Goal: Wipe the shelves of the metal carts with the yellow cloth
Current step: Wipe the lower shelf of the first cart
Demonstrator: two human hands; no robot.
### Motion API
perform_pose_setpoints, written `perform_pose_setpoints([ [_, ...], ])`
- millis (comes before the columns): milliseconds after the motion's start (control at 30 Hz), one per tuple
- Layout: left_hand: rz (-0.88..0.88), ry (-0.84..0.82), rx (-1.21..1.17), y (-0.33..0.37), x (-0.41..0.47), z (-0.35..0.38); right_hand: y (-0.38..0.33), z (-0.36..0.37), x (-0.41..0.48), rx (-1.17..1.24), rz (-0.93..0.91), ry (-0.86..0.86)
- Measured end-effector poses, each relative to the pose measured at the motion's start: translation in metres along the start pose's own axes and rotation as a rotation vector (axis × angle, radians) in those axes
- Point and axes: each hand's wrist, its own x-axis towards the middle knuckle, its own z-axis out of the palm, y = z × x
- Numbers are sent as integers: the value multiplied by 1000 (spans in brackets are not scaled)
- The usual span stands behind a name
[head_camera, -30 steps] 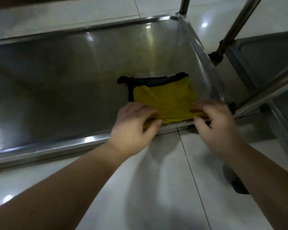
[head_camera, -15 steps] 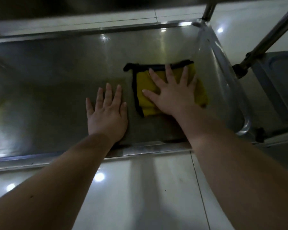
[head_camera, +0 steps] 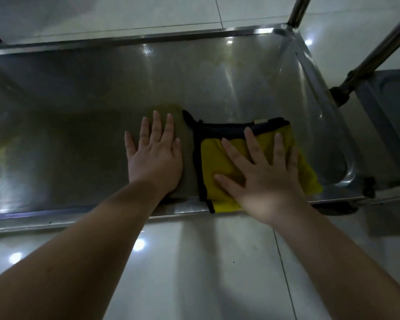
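Note:
A folded yellow cloth [head_camera: 214, 162] with a black hem lies on the low steel shelf [head_camera: 79, 125] of a metal cart, at the shelf's right end near its front rim. My right hand [head_camera: 261, 174] presses flat on the cloth with fingers spread. My left hand [head_camera: 154, 155] lies flat on the bare shelf just left of the cloth, fingers apart, holding nothing. The cloth's near corner hangs over the front rim.
A second metal cart [head_camera: 388, 125] stands close on the right, with a slanted steel post [head_camera: 370, 56] and a black caster [head_camera: 340, 95]. An upright post [head_camera: 298, 10] rises at the shelf's far right corner. Glossy white floor tiles [head_camera: 194, 273] lie in front.
Both hands went from gripping the cloth's near edge to lying flat. The right hand, on the cloth, has since drawn it back toward the front rim. The left rests on the shelf.

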Motion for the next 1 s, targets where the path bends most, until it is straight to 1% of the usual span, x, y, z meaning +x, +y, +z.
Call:
perform_pose_setpoints([
  [67, 8, -3, 2, 0, -3, 1, 1, -1, 1, -14, 10, -11],
  [100, 10, -5, 2, 0, -4, 1, -1, -3, 13, -16, 7, 14],
  [167, 12, -2, 4, 0, -4, 2, -10, -14, 55, -16, -9, 85],
  [233, 11, 1, 13, 0, -4, 1, -24, -28, 109, -14, -15, 120],
  [333, 8, 0, 17, -1, -3, 1, -46, -45, 167, 4, 1, 128],
  [400, 9, -2, 18, -2, 0, 0, -55, -49, 182, -2, 11, 122],
  [500, 15, 3, 13, -4, 0, 0, -47, -48, 179, -1, -9, 115],
  [567, 22, 16, -4, -4, 1, 1, -25, -50, 174, -1, 0, 105],
  [700, 18, 20, -22, -2, -1, 1, 56, -59, 162, 3, 147, 108],
  [767, 16, 7, -14, 1, -2, 2, 85, -59, 155, 22, 218, 114],
  [833, 17, -10, -12, 3, -2, 2, 78, -54, 149, 42, 268, 137],
  [900, 16, -27, -20, 5, -2, 0, 44, -47, 140, 76, 251, 143],
  [1000, 4, -62, -23, 2, 0, -5, -10, -30, 120, -12, 14, 149],
])
